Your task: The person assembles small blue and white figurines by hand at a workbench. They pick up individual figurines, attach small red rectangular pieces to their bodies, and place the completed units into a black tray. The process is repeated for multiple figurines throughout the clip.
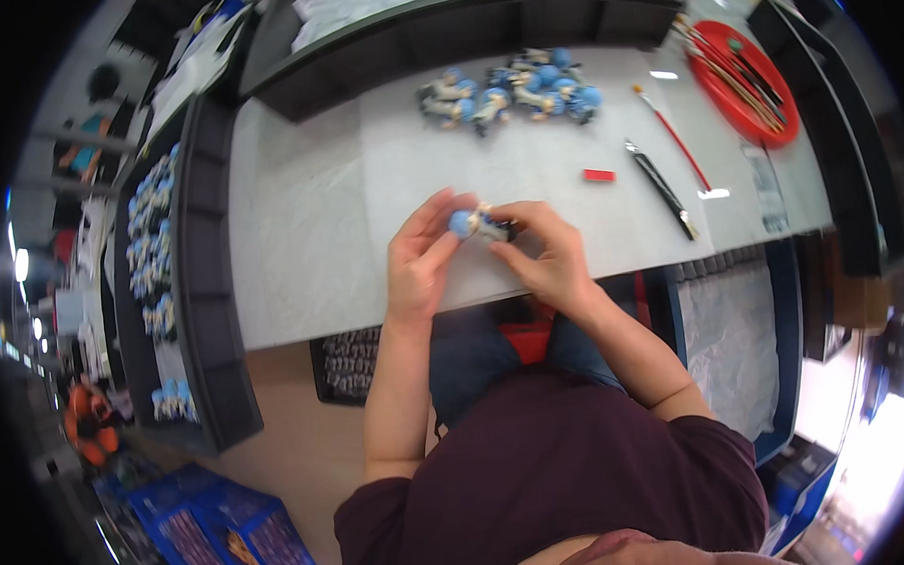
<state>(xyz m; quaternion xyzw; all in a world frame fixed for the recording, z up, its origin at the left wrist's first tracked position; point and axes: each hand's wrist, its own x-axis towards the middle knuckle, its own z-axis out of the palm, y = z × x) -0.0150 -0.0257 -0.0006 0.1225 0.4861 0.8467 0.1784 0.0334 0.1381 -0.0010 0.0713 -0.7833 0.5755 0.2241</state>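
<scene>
Between my two hands, above the near part of the white table, lies a small figurine [483,225] with a light blue head and a pale grey body. My left hand [423,252] is at its blue head, thumb and fingers curved round that end. My right hand [548,249] pinches the other end, where dark parts show between thumb and fingers. Farther back on the table lie similar blue-headed figurines [545,90] in a loose cluster. The figurine's finer detail is too small and blurred to make out.
Right of my hands lie a small red block [599,176], a black craft knife or pen [661,191] and a red-handled brush [676,135]. A red dish [703,69] holds several brushes. Dark trays border the table; the left tray [205,281] holds rows of figurines.
</scene>
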